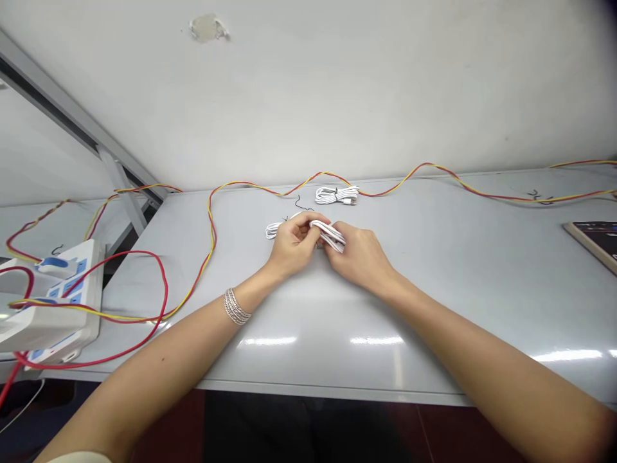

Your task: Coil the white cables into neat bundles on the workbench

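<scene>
A folded white cable is held between my two hands above the grey tabletop. My left hand pinches its left end with thumb and fingers. Around the right end of the same bundle, my right hand is closed, its fingertips partly hidden. Behind the hands lies a coiled white cable, bound with a dark tie. Another white cable bundle rests just behind my left hand, which partly covers it. A thin black tie lies between these two bundles.
Red and yellow twisted wires run along the back of the grey table and down its left side. A white power strip with plugs sits at the left. A dark, light-edged object is at the right edge, near black ties.
</scene>
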Motion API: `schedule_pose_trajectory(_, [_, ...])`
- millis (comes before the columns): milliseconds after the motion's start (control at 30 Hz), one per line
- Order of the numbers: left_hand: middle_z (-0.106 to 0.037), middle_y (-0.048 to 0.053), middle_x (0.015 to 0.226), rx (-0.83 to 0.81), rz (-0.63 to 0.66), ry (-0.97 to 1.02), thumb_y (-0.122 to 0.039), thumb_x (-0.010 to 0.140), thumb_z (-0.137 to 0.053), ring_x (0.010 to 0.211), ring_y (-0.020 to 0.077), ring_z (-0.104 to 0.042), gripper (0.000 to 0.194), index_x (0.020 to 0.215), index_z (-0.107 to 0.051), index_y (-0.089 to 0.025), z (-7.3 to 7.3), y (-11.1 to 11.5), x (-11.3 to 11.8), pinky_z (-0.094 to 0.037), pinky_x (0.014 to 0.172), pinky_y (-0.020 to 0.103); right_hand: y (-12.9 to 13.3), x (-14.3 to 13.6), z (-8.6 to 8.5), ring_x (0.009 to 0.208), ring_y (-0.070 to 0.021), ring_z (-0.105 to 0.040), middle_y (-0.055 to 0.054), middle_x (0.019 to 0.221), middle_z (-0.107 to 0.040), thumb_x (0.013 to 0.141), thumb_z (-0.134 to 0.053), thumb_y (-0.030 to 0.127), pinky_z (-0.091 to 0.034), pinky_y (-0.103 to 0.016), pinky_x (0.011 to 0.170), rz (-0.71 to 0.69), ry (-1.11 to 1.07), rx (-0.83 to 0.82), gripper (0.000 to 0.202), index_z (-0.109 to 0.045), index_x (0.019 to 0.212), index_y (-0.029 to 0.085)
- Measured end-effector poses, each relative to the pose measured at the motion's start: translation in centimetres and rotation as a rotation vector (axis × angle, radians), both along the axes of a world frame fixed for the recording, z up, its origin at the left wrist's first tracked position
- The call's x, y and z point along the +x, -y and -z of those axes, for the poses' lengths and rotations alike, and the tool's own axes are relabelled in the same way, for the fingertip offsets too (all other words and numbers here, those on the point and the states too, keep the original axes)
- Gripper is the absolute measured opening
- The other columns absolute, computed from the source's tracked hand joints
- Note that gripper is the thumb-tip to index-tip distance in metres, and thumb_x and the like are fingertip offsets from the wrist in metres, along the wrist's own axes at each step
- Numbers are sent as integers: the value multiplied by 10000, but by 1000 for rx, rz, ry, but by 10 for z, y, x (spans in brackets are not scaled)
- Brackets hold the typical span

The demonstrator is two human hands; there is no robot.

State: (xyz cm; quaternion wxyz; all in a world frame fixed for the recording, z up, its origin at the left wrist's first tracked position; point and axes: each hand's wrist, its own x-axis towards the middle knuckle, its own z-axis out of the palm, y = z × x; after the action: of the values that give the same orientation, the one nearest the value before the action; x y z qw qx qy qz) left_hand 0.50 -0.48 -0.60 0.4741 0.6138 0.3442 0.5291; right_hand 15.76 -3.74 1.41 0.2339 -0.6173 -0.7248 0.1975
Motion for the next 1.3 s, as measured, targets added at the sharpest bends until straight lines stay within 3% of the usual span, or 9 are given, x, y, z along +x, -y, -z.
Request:
schedule_pose_trajectory(200, [-675,21,789,-13,-30,-18,-255,802,-743,678,114,-635,197,957,-660,-165,-1,-1,-1,-525,639,247,0,-1,-2,544,-163,-465,-54,664,-617,927,-549,354,-254,-290,562,18,34,-28,234,-535,742,211])
schedule_pose_trajectory(367, [-664,14,732,-35,-21,-42,-322,807,-761,642,110,-608,193,886,-677,-167,-3,-1,-2,-500,598,243,-1,0,-2,521,-143,-378,-27,634,-573,918,-519,288,-244,-288,558,18,-11,-41,246,-469,688,217])
schedule_pose_trajectory(633, [-650,1,646,-56,24,-3,-457,818,-763,570,100,-595,302,778,-679,-170,-2,1,-1,-502,559,240,-2,1,-2,552,-152,-421,-23,660,-579,929,-483,273,-245,-286,572,-17,-3,-53,199,-507,739,217])
schedule_pose_trajectory(1067, [-667,7,668,-84,26,-6,-361,819,-744,615,125,-637,206,797,-689,-163,2,-1,-2,-533,600,264,-3,2,1,570,-149,-478,-21,672,-625,891,-529,269,-261,-280,576,-50,-45,-17,181,-549,721,209])
schedule_pose_trajectory(1300, [-640,-7,649,-76,30,10,-345,796,-756,569,98,-573,213,727,-653,-172,-3,1,-3,-511,577,241,-5,1,1,546,-145,-457,-32,640,-613,857,-567,303,-248,-277,556,-26,-25,-26,222,-510,664,210])
